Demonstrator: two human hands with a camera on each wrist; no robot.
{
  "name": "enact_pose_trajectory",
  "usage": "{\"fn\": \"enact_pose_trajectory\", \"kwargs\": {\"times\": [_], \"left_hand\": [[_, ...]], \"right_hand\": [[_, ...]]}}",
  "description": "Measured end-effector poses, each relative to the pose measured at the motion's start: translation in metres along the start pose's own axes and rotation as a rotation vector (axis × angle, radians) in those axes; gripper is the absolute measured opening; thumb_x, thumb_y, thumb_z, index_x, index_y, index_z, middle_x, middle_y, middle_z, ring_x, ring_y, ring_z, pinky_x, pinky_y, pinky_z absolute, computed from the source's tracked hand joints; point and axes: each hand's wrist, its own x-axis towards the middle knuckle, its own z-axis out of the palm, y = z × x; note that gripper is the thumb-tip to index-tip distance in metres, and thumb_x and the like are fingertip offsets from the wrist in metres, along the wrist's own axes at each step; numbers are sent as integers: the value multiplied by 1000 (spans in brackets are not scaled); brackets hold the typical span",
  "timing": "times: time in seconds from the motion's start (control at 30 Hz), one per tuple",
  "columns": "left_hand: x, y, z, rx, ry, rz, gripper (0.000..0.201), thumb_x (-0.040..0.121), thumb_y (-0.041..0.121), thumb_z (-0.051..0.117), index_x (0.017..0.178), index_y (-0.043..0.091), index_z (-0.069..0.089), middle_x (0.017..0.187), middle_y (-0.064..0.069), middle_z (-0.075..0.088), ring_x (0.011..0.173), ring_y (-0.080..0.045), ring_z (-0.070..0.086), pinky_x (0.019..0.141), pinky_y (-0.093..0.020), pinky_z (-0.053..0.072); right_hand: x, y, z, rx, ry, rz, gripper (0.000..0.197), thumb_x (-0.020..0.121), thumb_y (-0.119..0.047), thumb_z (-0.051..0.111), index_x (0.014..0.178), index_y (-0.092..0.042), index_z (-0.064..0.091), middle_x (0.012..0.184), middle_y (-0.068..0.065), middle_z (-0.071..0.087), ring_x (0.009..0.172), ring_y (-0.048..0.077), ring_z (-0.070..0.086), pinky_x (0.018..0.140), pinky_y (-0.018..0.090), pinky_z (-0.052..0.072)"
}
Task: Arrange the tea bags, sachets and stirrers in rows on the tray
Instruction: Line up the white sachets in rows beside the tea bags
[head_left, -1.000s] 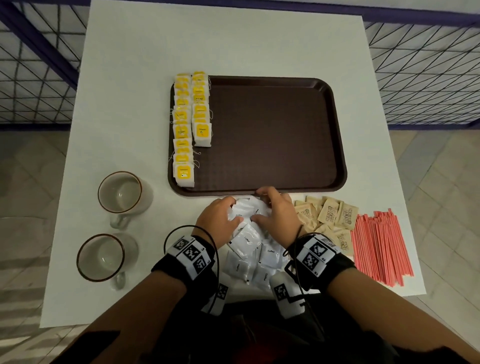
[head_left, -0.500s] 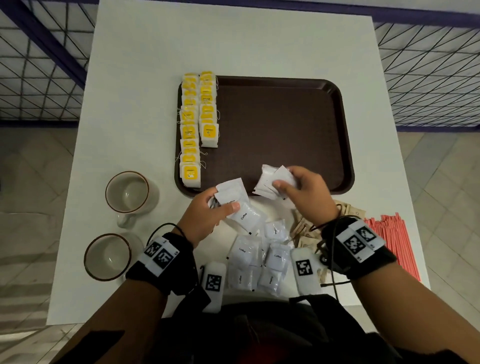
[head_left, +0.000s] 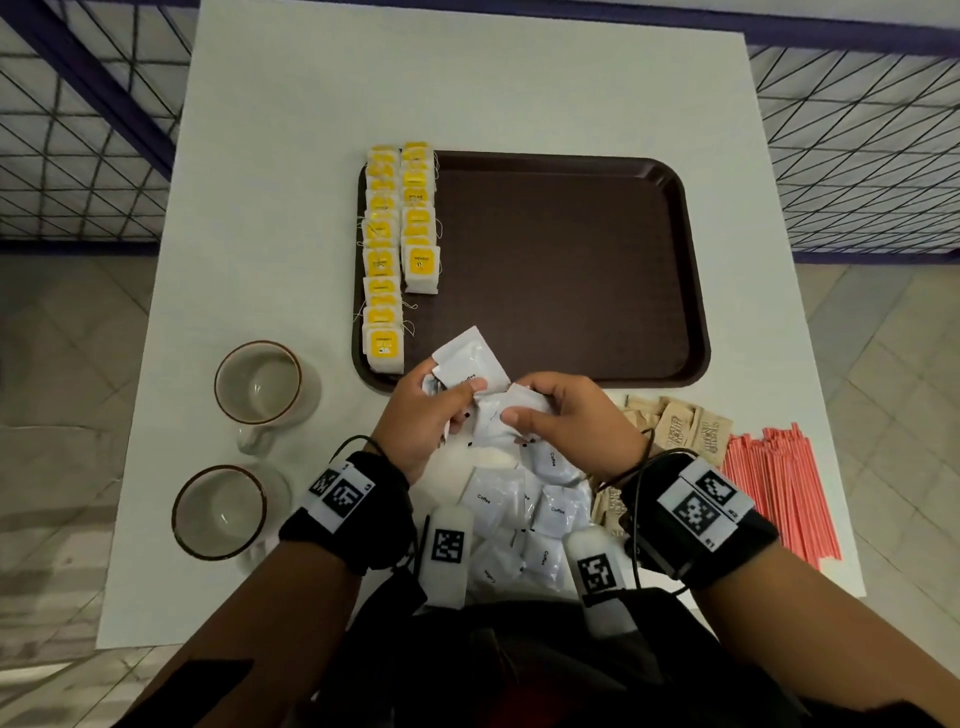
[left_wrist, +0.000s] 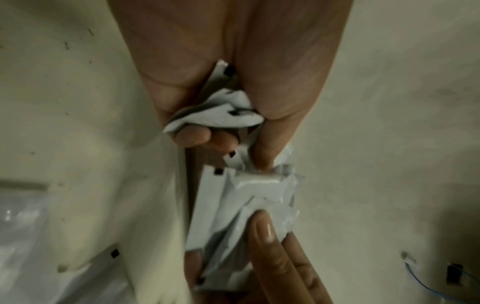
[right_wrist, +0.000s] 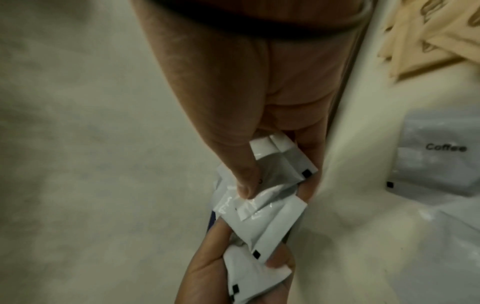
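A dark brown tray (head_left: 571, 270) lies on the white table, with two rows of yellow tea bags (head_left: 397, 244) along its left side. Just in front of the tray's near edge, my left hand (head_left: 441, 400) grips a bunch of white coffee sachets (head_left: 470, 364) fanned upward. My right hand (head_left: 530, 408) pinches more white sachets (head_left: 498, 421) and meets the left hand. The left wrist view shows my left hand (left_wrist: 228, 131) curled round crumpled sachets (left_wrist: 221, 115). In the right wrist view my right hand (right_wrist: 262, 185) pinches sachets (right_wrist: 272, 205).
Loose coffee sachets (head_left: 524, 514) lie on the table below my hands. Brown sugar sachets (head_left: 680, 426) sit to the right, then a pile of red stirrers (head_left: 779, 493) near the table's right edge. Two empty mugs (head_left: 260, 384) (head_left: 221, 512) stand at the left.
Both hands lifted bunches of white sachets from the pile. The right hand swung out over the tray's near edge, then came back to meet the left hand.
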Motion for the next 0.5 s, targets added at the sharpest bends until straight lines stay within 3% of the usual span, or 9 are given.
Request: {"fn": "enact_pose_trajectory", "kwargs": {"times": [0.1, 0.13, 0.27, 0.33, 0.4, 0.5], "left_hand": [[3, 0, -7, 85, 34, -3, 8, 83, 16, 67, 82, 21, 62, 52, 7, 50, 47, -11, 40, 41, -19, 30], [3, -1, -10, 117, 31, -3, 9, 84, 13, 66, 83, 20, 61, 52, 7, 50, 45, -9, 40, 39, -17, 30], [-1, 0, -11, 189, -111, 56, 17, 83, -1, 64, 91, 14, 63, 62, 10, 59, 48, 1, 49, 47, -14, 37], [-3, 4, -10, 193, -239, 67, 34, 78, -10, 66, 106, 9, 60, 81, 10, 65, 63, 7, 60, 58, -7, 43], [-2, 6, -10, 185, -311, 55, 43, 75, -8, 70, 113, 10, 59, 95, 5, 66, 79, 5, 64, 68, -10, 47], [-2, 9, -14, 64, -302, 28, 38, 74, 16, 74, 109, 9, 61, 80, -5, 61, 62, -11, 53, 55, -23, 42]], "right_hand": [[1, 5, -4, 37, 98, 16, 8, 84, -13, 67, 90, -7, 66, 80, 20, 69, 74, 34, 66, 74, 45, 55], [2, 6, -6, 52, 120, 12, 8, 84, -13, 67, 88, -6, 66, 81, 22, 68, 73, 34, 65, 75, 47, 54], [3, -2, -7, 116, 111, -5, 9, 85, -13, 65, 89, -4, 65, 80, 17, 66, 72, 20, 62, 71, 36, 53], [5, -5, -3, 168, 91, -1, 13, 86, -11, 64, 93, 0, 65, 81, 14, 65, 73, 21, 60, 69, 33, 53], [7, -5, -1, 263, 102, 21, 15, 86, -10, 63, 97, 1, 64, 83, 14, 65, 74, 23, 61, 72, 38, 53], [9, -4, -3, 437, 134, 61, 14, 85, -8, 63, 96, 1, 64, 82, 14, 66, 74, 23, 62, 74, 40, 52]]}}
